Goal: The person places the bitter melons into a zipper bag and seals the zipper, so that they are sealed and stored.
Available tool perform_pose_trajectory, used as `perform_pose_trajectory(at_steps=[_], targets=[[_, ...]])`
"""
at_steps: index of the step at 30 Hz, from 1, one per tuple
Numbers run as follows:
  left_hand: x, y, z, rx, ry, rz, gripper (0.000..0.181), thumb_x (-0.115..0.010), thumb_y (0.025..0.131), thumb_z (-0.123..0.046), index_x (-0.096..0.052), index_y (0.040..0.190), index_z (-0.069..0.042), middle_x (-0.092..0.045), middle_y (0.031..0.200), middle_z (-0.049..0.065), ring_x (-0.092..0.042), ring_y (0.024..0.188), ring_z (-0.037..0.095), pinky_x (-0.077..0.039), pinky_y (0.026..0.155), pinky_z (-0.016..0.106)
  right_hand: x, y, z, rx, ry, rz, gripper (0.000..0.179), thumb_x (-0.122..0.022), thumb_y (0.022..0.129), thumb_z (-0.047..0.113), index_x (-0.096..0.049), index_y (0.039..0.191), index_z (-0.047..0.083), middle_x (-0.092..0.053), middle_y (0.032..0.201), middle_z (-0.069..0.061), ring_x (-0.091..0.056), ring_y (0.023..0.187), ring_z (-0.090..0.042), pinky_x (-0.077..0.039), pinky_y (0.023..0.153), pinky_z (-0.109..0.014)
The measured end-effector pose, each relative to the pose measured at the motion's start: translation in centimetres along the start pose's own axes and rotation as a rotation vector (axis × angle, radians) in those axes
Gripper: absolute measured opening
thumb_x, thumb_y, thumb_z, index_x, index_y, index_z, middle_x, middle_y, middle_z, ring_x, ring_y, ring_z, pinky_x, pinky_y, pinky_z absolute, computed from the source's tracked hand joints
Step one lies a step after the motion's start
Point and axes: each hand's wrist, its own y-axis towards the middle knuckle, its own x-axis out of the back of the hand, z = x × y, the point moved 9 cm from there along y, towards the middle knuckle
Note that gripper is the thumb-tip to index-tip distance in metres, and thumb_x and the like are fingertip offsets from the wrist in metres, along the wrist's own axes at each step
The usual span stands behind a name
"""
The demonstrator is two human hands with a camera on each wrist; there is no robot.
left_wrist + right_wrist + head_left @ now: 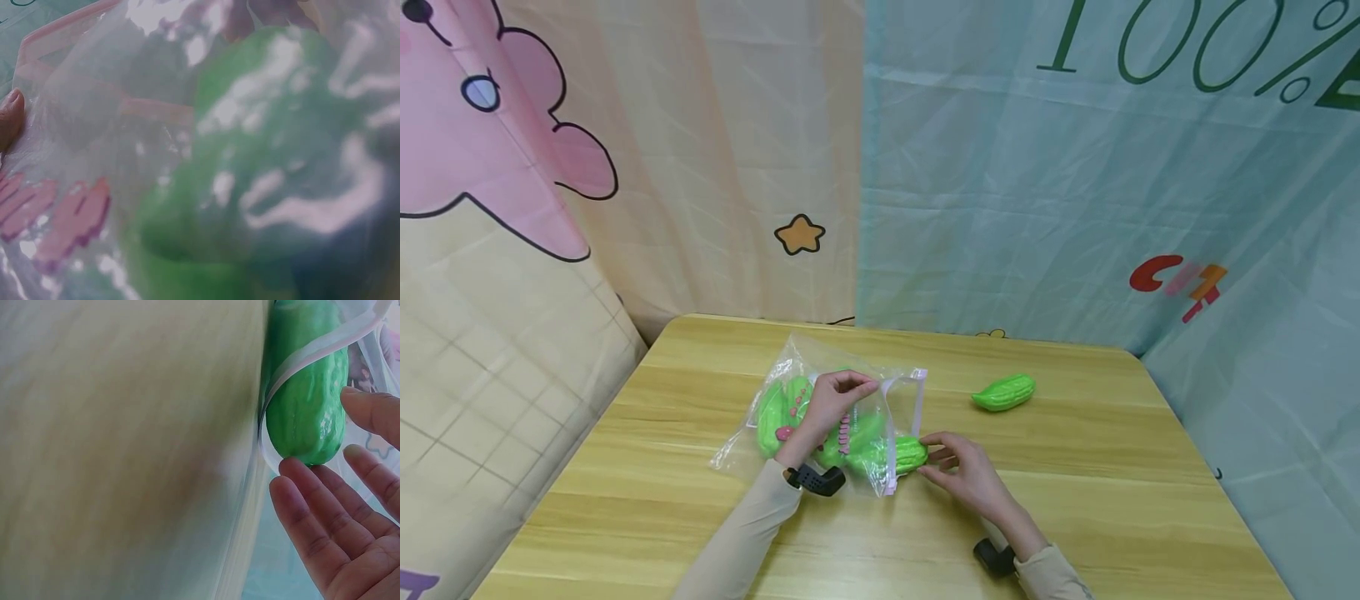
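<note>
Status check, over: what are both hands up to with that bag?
Left hand pinches clear bag top. Right hand, fingers straight, touches green gourd toy half through bag mouth. Second gourd toy lies apart on table. Nothing blocking.

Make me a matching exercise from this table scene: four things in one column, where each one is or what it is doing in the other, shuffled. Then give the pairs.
Things
1. left hand
2. right hand
3. lone green toy gourd
4. green toy gourd at the bag mouth

States
A. lies on bare wooden table, right of the bag
B. pinches the top of the clear zip bag
C. partly inside the bag, end sticking out
D. open fingers touch the gourd's outer end

Pairs: 1-B, 2-D, 3-A, 4-C
</note>
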Motion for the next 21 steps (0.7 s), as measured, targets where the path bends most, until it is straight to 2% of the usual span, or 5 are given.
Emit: perform_pose_trajectory(at_steps=[12,15,21], targets=[[0.0,-0.1,0.0,0.000,-0.013,0.002,0.020,-0.074,0.084,-0.018,-0.071,0.091,0.001,-0.069,0.084,0.004,-0.059,0.076,0.016,-0.046,0.066,0.025,0.3,-0.1,-0.4,-0.054,0.001,-0.003,0.035,-0.076,0.081,0.009,-0.062,0.112,0.004,-0.066,0.106,-0.010,-0.066,0.087,-0.025,-0.053,0.074,-0.034],[0.0,-0.1,-0.1,-0.002,-0.011,0.002,0.020,-0.074,0.085,-0.018,-0.071,0.091,0.001,-0.069,0.085,0.005,-0.059,0.077,0.017,-0.046,0.066,0.024,0.7,-0.1,-0.6,-0.068,-0.018,-0.032,0.033,-0.075,0.081,0.009,-0.063,0.112,0.005,-0.066,0.108,-0.009,-0.065,0.090,-0.023,-0.052,0.074,-0.035],[0.0,0.0,0.0,0.004,-0.004,-0.002,0.022,-0.074,0.084,-0.020,-0.071,0.091,0.000,-0.069,0.084,0.004,-0.059,0.077,0.019,-0.045,0.066,0.024,2.5,-0.1,-0.9,-0.070,-0.086,-0.140,0.031,-0.078,0.080,0.013,-0.066,0.107,0.004,-0.066,0.107,-0.003,-0.061,0.098,-0.024,-0.052,0.076,-0.038]])
